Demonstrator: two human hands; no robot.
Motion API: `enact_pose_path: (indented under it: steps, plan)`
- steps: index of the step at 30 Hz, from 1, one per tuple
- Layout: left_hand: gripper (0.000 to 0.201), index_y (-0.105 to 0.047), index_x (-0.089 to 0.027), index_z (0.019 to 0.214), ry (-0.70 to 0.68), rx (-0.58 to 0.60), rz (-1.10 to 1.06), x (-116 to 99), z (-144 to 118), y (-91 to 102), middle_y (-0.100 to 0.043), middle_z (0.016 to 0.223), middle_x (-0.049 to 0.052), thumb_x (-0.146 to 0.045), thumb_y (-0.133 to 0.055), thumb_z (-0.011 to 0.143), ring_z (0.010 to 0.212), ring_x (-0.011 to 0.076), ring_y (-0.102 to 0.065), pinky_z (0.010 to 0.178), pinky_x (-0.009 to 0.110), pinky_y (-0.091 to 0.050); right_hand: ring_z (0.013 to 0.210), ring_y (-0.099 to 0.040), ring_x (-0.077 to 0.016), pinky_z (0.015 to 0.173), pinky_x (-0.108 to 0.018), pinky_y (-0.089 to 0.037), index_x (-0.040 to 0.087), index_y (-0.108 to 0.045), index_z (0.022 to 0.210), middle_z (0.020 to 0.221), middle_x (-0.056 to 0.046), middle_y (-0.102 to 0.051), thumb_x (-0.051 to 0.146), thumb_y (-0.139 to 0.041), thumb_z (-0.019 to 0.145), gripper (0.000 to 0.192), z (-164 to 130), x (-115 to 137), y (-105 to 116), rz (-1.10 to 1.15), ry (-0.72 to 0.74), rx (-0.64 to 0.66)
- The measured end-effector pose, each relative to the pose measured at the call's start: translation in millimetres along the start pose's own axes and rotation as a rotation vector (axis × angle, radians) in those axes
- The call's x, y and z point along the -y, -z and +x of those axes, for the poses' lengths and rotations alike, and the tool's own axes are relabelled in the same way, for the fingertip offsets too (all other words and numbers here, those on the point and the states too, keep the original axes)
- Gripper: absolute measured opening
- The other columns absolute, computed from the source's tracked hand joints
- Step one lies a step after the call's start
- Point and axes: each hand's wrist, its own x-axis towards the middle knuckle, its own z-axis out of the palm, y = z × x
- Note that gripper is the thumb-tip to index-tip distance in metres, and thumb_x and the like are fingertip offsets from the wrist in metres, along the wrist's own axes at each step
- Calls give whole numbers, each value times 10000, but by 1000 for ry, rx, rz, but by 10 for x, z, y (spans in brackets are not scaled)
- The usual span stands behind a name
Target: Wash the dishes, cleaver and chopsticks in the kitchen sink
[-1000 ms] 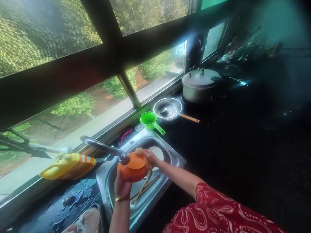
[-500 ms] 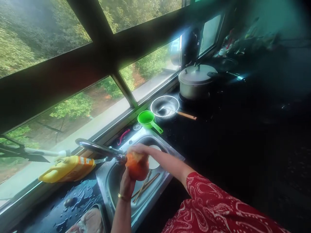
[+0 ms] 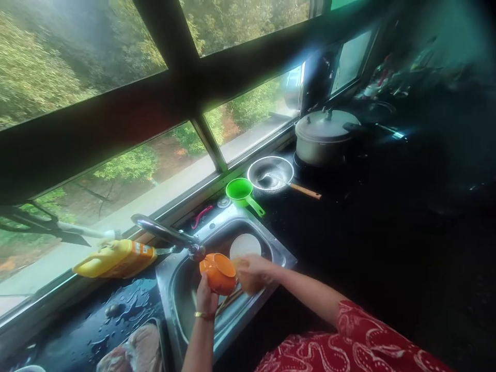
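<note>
Two bare hands work over a steel sink (image 3: 282, 254) set into a dark, wet counter (image 3: 127, 305). The left hand (image 3: 206, 298), a gold bangle at its wrist, is closed around the lower side of an orange bowl (image 3: 217, 273), fingers curled beneath it. The bowl is tilted, its mouth turned up and to the left, and sits directly under the spout of the tap (image 3: 166, 235), above the basin. The right hand (image 3: 253, 273) lies just beside the bowl on its right; its fingers are bent around something pale orange, too blurred to identify, so its grip is closed but the held thing cannot be named. A white plate (image 3: 245, 245) stands in the basin behind the hands, and thin sticks (image 3: 228, 301) lie beneath them. Left of the sink a yellow bottle (image 3: 116, 258) lies on its side along the window ledge. Right of the sink stand a green ladle (image 3: 242, 192), a wire strainer (image 3: 276, 174) and a lidded pot (image 3: 324, 135).
</note>
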Motion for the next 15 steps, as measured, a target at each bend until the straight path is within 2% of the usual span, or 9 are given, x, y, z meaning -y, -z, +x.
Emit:
enact_pose_path:
  steps: [2,3,4,5,6,8,11,13,15]
  plan:
    - [346,-602,-160,1220,7,-15,-9,17,-6,47,-702,1047,107,-227,-391,954,1006,196,-664,940,366,-520,667,-624,-198,632,-316,-515,110,-645,866,786,-86,-632,359,-646,784,263,127,-7,527,177,-140,-118]
    - [344,-601,-159,1221,1,-12,-14,14,-13,68,-703,1041,107,-228,-393,956,981,190,-672,931,360,-524,643,-612,-163,590,-281,-506,118,-619,960,842,-94,-624,396,-541,864,304,222,0,833,210,-154,-185]
    - [339,-603,-158,1216,-10,-9,-18,6,-22,85,-704,1038,105,-228,-398,956,955,184,-679,921,352,-529,653,-605,-135,579,-250,-501,125,-571,1068,923,-110,-609,411,-438,922,347,334,14,1142,250,-167,-285]
    - [331,-605,-157,1210,-24,-7,-21,-3,-34,98,-704,1039,102,-224,-405,954,933,178,-683,912,344,-533,652,-601,-120,568,-232,-499,121,-532,1124,975,-129,-592,420,-417,935,372,458,35,1430,399,-232,-480]
    - [323,-609,-155,1202,-37,-10,-25,-12,-48,107,-704,1040,99,-214,-413,951,917,171,-686,903,334,-537,660,-602,-109,567,-221,-503,121,-477,1198,1036,-147,-567,443,-412,939,419,586,62,1675,528,-290,-578]
    - [308,-615,-152,1185,-52,-24,-37,-21,-80,115,-705,1038,95,-191,-424,946,900,158,-687,888,309,-542,662,-604,-106,565,-230,-507,107,-403,1270,1088,-178,-536,495,-416,933,514,826,127,1964,645,-372,-587]
    - [297,-618,-143,1166,-37,-33,-63,-15,-129,127,-712,1005,94,-175,-421,947,859,148,-692,859,285,-552,586,-586,-122,515,-258,-490,80,-448,1196,948,-148,-579,535,-441,916,534,1069,217,1842,555,-371,-338]
    - [290,-617,-133,1160,-27,-48,-77,-7,-156,150,-717,975,94,-177,-422,949,821,147,-695,851,286,-556,489,-529,-102,462,-229,-446,92,-506,1071,768,-69,-584,453,-487,918,393,1149,264,1531,454,-290,-219]
    - [286,-617,-122,1156,-34,-68,-84,1,-176,189,-717,966,98,-186,-427,951,821,151,-696,859,291,-553,412,-449,-68,418,-179,-381,125,-525,975,622,10,-535,324,-519,916,207,1196,308,1214,396,-195,-188]
